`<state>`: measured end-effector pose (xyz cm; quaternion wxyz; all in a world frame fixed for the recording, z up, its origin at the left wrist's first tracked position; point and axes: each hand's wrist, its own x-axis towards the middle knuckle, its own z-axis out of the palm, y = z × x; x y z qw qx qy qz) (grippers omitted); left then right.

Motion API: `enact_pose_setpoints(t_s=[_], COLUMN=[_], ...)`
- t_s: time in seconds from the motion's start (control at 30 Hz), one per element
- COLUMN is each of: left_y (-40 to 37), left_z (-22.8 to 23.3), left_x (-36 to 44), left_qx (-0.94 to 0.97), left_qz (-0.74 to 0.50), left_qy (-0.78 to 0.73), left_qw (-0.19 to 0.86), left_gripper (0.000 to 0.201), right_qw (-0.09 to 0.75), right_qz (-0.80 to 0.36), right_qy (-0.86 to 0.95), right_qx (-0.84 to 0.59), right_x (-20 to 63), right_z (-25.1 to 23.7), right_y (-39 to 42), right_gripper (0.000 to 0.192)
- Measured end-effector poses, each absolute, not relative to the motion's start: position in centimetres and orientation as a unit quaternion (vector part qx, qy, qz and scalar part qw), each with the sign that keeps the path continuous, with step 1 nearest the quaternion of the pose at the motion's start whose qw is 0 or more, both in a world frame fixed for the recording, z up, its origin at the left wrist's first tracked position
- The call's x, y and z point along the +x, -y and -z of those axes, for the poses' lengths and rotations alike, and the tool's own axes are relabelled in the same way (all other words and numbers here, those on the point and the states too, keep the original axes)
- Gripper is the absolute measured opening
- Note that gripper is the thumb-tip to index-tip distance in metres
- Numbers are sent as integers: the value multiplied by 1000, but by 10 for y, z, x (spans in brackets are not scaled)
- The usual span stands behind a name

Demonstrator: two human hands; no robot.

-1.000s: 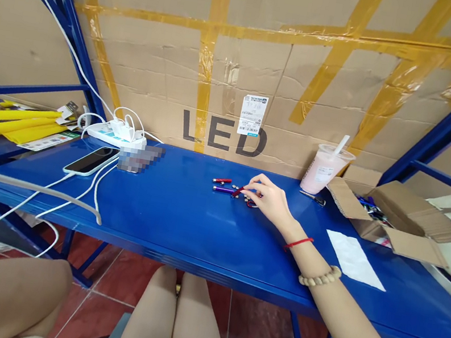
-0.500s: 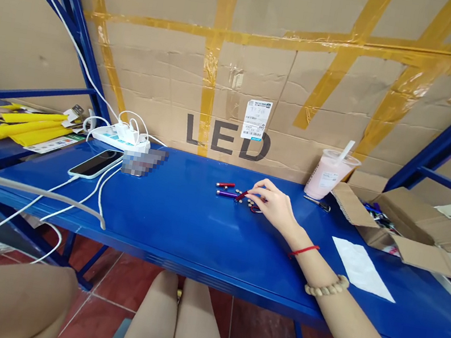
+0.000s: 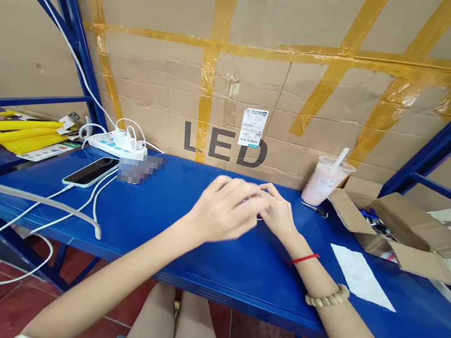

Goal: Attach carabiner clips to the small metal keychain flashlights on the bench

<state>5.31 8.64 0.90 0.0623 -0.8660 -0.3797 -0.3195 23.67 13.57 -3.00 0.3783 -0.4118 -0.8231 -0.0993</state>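
— Hands first: where are they?

— Both hands meet over the middle of the blue worktop. Left hand comes in from seven o'clock, knuckles up, fingers curled down and forward. Right hand comes in from five o'clock, wrist low to the surface, its fingertips tucked under the left's.

— Closed on something?

— I can't tell for either. The left hand covers the spot where the fingers join, so whatever small piece they work on is hidden beneath it; only a dark sliver shows at the right fingertips.

— Which step, would you say?

— My judgement: a two-handed fiddling step, one hand steadying, the other fitting or twisting. Next calls for fine fingertip control, kept close to the surface so nothing small rolls away.

— Around them?

— Pink drink cup with a straw at one o'clock, open cardboard box at two o'clock, white paper slip at three. Phone and power strip with white cables lie at ten o'clock, well apart.
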Motion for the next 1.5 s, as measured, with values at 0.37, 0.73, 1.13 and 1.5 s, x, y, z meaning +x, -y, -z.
enact_pose_setpoints(t_s=[0.37, 0.73, 1.13, 1.5], left_y=[-135, -140, -140, -142], left_z=[36, 45, 40, 46], left_x=[54, 51, 47, 49], left_qx=[-886, -882, -877, -870], left_qz=[217, 195, 171, 207], left_qy=[402, 424, 447, 448], left_qw=[73, 64, 38, 4], left_gripper=[26, 21, 22, 16], right_qw=[362, 323, 306, 351], right_qz=[95, 38, -5, -87], right_qy=[837, 852, 858, 839], right_qx=[-400, -411, -412, -407], right_x=[236, 235, 239, 239], right_z=[30, 30, 36, 45], right_y=[-138, -133, -139, -148], right_gripper=[23, 20, 18, 26])
